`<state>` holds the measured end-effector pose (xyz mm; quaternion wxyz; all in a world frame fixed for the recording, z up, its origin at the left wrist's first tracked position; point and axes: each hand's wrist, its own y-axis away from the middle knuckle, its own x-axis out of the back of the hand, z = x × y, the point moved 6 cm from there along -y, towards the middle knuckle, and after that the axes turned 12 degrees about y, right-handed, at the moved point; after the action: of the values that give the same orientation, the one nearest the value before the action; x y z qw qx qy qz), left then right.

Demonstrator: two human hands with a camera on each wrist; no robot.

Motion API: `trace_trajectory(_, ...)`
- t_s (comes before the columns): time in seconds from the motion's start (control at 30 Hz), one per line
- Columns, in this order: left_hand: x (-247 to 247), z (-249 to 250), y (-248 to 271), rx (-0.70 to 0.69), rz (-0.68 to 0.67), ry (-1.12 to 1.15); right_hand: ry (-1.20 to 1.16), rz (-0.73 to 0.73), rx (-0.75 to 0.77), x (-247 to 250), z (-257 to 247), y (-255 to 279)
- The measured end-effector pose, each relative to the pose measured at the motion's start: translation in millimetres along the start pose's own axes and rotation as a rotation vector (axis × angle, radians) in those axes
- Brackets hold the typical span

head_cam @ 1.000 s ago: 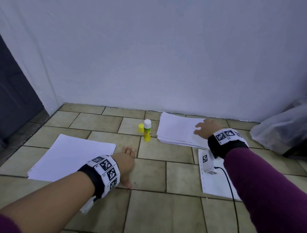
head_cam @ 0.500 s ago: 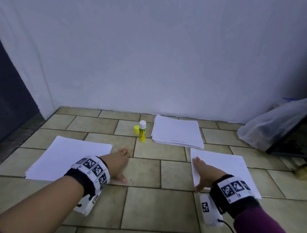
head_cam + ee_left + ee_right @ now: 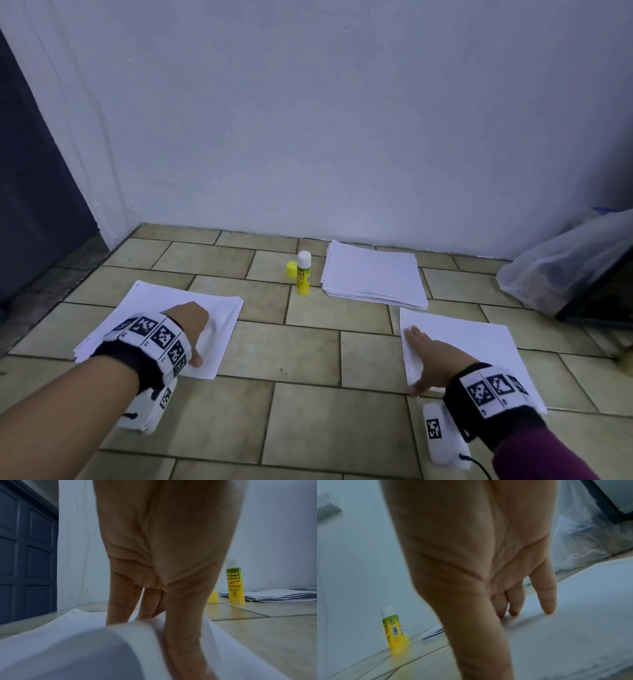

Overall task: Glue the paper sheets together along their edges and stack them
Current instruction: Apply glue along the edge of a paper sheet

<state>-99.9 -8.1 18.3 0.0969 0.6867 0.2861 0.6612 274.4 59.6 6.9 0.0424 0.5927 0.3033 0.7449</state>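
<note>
Pressing flat — left hand open-fingered on left paper stack | right hand spread on single sheet — glue stick stood uncapped

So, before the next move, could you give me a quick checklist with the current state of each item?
1. Single sheet lies flat on the floor tiles: ok.
2. Right hand presses that sheet near its punched left edge, fingers straight: ok.
3. Left hand rests on the left stack, holding it down: ok.
4. Glue stick upright between the piles, yellow cap off beside it: ok, ready to pick up.
5. Either hand free to take the glue stick: not ok, both are on paper.
6. Glue already on the sheet's edge: cannot tell.
</note>
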Motion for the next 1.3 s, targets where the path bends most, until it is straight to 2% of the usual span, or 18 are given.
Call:
trace_trajectory(0.1, 13, 3, 4, 0.013, -0.017, -0.007, -0.034, 0.023, -0.007, 3, 0, 0)
trace_trajectory(0.2, 32, 24, 15, -0.040, -0.026, 0.000, -0.090, 0.015, -0.017, 6, 4, 0)
trace_trajectory(0.27, 44, 52, 27, -0.117, -0.004, 0.072, -0.148, 0.007, -0.038, 8, 8, -3)
trace_trajectory(0.37, 47, 108, 47, -0.311, 0.039, 0.130, -0.185, 0.059, -0.098, 13, 14, -12)
trace_trajectory(0.47, 26, 153, 49, -0.413, -0.040, 0.135, -0.178, 0.123, -0.134, 17, 18, -22)
trace_trajectory(0.57, 7, 173, 40, -0.386, -0.137, 0.156, -0.106, 0.163, -0.132, 19, 18, -27)
trace_trajectory(0.77, 7, 170, 18, -0.501, -0.051, 0.072, -0.077, 0.221, -0.163, 24, 23, -32)
trace_trajectory(0.87, -2, 159, 8, -0.561, -0.030, 0.106, -0.113, 0.362, -0.185, 43, 18, -28)
trace_trajectory(0.97, -16, 152, 1, -0.585, -0.076, 0.081, -0.304, 0.475, -0.128, 63, -6, -32)
trace_trajectory(1.03, -20, 151, -2, -0.601, -0.071, 0.046, -0.439, 0.464, -0.054, 73, -30, -42)
trace_trajectory(1.13, -22, 150, -3, -0.606, -0.066, 0.045, -0.511, 0.422, 0.038, 88, -67, -65)
trace_trajectory(1.3, -22, 149, 0, -0.582, -0.108, 0.011, -0.575, 0.412, 0.064, 106, -109, -99)
